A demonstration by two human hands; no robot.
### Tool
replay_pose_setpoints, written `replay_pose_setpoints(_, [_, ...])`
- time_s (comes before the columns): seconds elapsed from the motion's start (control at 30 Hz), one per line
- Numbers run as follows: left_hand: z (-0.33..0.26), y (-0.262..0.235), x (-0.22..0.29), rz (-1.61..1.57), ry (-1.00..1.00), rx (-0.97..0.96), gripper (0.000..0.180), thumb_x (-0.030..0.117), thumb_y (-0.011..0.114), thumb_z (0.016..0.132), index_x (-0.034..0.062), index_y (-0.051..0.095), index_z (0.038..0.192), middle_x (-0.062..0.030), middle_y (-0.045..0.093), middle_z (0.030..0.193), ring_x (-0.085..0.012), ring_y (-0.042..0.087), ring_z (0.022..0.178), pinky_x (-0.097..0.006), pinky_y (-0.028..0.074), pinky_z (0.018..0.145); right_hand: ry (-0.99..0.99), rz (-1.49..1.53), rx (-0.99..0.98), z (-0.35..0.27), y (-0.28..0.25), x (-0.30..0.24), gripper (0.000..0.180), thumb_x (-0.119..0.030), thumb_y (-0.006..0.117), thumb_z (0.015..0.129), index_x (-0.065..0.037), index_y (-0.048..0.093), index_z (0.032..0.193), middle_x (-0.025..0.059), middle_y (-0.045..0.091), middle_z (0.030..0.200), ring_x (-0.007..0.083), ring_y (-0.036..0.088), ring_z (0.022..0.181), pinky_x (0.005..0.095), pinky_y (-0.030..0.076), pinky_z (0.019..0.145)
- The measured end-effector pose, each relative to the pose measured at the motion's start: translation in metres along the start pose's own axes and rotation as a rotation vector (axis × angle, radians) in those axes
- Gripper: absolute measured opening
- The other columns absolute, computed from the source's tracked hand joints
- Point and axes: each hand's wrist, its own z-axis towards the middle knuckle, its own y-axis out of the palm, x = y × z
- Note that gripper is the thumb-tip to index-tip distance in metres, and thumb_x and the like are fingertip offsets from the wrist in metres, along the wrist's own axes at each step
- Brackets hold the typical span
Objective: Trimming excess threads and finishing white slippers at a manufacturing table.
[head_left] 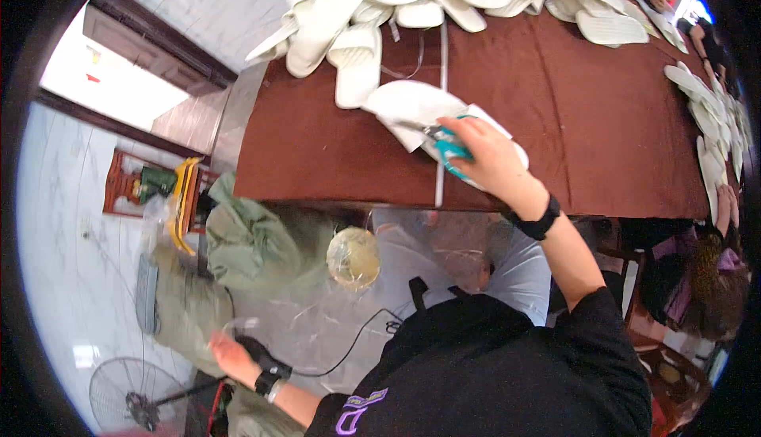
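My right hand [498, 161] is closed around scissors [453, 145] with teal handles. Their blades point left and lie over a white slipper [412, 102] near the front of the brown-covered table [333, 155]. The slipper rests sole-flat, partly covered by the hand and scissors. Low on the left, away from the table, my left hand [230, 354] is stretched out beside a greenish sack [186, 302]. Motion smears its fingers, and a small pale bit shows close by, so whether it holds anything is unclear.
White slippers [357, 60] are heaped along the table's far edge, with more slippers [705, 132] at the right. Below the table's front edge sits a round, pale yellow object [353, 258]. A green sack [254, 235] and a fan [139, 397] stand left; another person's hand [724, 207] shows far right.
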Motion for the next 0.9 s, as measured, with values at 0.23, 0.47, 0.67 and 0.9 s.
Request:
replay_pose_setpoints(0.23, [0.036,-0.036,-0.135,0.340,0.054,0.686,0.019,0.013,0.056,0.092,0.0009,0.053,0.107,-0.0151,0.054,0.119,-0.0254,0.049,0.117,-0.043,0.038,0.105,0.187,0.152,0.105,-0.024,-0.017,-0.010,0.057,0.000,0.068,0.070,-0.006,0.054,0.125,0.0161,0.061,0.114,0.0297,0.059,0.105,0.0352,0.046,0.091])
replay_pose_setpoints(0.47, [0.065,-0.045,-0.188,0.273,0.056,0.746,0.031,0.013,0.052,0.095,-0.0005,0.041,0.120,-0.0151,0.046,0.129,-0.0330,0.037,0.131,-0.049,0.030,0.112,0.445,0.302,0.119,-0.082,-0.048,-0.001,0.058,0.009,0.063,0.074,-0.002,0.050,0.129,0.0072,0.059,0.118,0.0152,0.056,0.106,0.0278,0.045,0.090])
replay_pose_setpoints(0.67, [0.072,-0.091,-0.212,0.376,-0.098,0.754,0.035,0.014,0.046,0.097,-0.0005,0.036,0.128,-0.0141,0.043,0.137,-0.0335,0.039,0.130,-0.048,0.033,0.108,0.617,0.353,0.235,-0.134,-0.071,0.005,0.055,0.008,0.062,0.080,-0.004,0.047,0.132,0.0102,0.057,0.121,0.0160,0.055,0.111,0.0275,0.046,0.092])
replay_pose_setpoints(0.9, [0.055,-0.189,-0.263,0.934,-0.480,0.756,0.032,0.015,0.054,0.092,0.0092,0.052,0.123,-0.0040,0.057,0.123,-0.0169,0.053,0.108,-0.033,0.040,0.094,0.673,0.284,0.310,-0.180,-0.088,0.021,0.051,0.003,0.061,0.085,-0.003,0.046,0.134,0.0107,0.059,0.117,0.0161,0.055,0.110,0.0274,0.043,0.093])
